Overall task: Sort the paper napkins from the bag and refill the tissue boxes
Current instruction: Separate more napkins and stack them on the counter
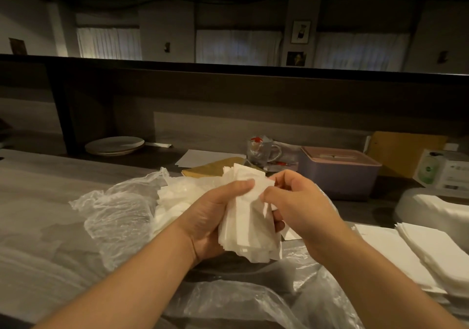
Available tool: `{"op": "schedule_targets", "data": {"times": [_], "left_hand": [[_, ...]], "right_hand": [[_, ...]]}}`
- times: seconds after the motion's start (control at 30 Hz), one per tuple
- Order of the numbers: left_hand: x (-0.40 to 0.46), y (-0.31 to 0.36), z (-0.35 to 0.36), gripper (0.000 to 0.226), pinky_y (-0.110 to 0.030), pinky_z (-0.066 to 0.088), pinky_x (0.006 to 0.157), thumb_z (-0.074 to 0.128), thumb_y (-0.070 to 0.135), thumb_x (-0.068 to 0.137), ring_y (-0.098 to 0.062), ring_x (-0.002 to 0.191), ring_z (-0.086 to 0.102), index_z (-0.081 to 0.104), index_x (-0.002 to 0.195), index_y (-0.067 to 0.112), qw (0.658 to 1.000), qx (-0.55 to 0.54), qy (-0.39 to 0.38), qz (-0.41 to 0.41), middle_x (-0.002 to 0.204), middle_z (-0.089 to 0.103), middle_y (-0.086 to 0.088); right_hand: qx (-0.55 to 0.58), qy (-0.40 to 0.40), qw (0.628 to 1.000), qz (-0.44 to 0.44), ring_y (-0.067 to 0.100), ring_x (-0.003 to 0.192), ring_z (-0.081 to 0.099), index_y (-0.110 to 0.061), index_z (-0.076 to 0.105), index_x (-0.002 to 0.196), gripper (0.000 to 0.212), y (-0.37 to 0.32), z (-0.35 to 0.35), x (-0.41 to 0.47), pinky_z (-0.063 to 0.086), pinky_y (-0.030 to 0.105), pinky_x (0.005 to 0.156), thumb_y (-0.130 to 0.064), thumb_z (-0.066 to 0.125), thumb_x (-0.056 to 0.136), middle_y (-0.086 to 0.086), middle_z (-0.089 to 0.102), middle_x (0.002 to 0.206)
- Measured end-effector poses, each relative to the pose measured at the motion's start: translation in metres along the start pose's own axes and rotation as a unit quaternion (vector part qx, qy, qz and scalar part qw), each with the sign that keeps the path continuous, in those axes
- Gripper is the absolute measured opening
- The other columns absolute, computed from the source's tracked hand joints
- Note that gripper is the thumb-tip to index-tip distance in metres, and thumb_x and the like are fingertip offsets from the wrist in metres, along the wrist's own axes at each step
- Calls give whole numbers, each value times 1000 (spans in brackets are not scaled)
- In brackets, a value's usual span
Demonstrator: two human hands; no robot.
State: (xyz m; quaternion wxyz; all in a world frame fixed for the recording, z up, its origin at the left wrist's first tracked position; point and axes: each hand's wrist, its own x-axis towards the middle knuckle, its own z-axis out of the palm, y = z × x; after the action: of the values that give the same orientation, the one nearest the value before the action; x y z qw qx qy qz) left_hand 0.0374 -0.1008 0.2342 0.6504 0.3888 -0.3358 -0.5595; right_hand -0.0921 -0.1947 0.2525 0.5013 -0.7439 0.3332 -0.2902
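My left hand (210,217) grips a thick bundle of white paper napkins (247,227) upright above the counter, thumb across its top. My right hand (302,207) pinches the upper right edge of the same bundle with thumb and fingers. Behind and under the hands lies a crumpled clear plastic bag (114,209) with more loose napkins (175,199) inside. A purple tissue box (337,176) with a slotted pink lid stands at the back right. A neat stack of sorted napkins (436,255) lies at the right edge.
A glass mug (261,151) and papers sit behind the bundle, and a brown envelope (215,169) lies flat there. Plates (114,145) are stacked at the back left. A white container (431,209) and a white carton (441,171) stand at the far right.
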Motion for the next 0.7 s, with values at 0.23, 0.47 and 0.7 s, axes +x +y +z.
{"op": "schedule_targets", "data": {"times": [0.23, 0.47, 0.7], "left_hand": [[2, -5, -9, 72, -46, 61, 80, 84, 12, 61, -32, 92, 71, 61, 129, 10, 999, 22, -43, 2, 107, 69, -20], [0, -4, -9, 72, -42, 62, 74, 81, 17, 60, -28, 88, 75, 61, 129, 12, 998, 44, -46, 1, 101, 74, -16], [-3, -4, -9, 30, -41, 62, 73, 79, 16, 64, -26, 81, 72, 83, 94, 18, 997, 36, -66, -13, 93, 72, -15]], "right_hand": [[-149, 23, 958, -244, 3, 117, 43, -46, 58, 102, 20, 5, -6, -7, 45, 36, 105, -41, 70, 87, -28, 45, 113], [-179, -49, 955, -232, 5, 113, 49, -52, 53, 107, 28, 6, -5, -7, 59, 31, 91, -42, 72, 89, -34, 46, 109], [-87, -61, 982, -159, 13, 89, 66, -39, 61, 98, 7, 3, -5, -11, 59, 21, 56, -33, 65, 96, -7, 59, 116]]}}
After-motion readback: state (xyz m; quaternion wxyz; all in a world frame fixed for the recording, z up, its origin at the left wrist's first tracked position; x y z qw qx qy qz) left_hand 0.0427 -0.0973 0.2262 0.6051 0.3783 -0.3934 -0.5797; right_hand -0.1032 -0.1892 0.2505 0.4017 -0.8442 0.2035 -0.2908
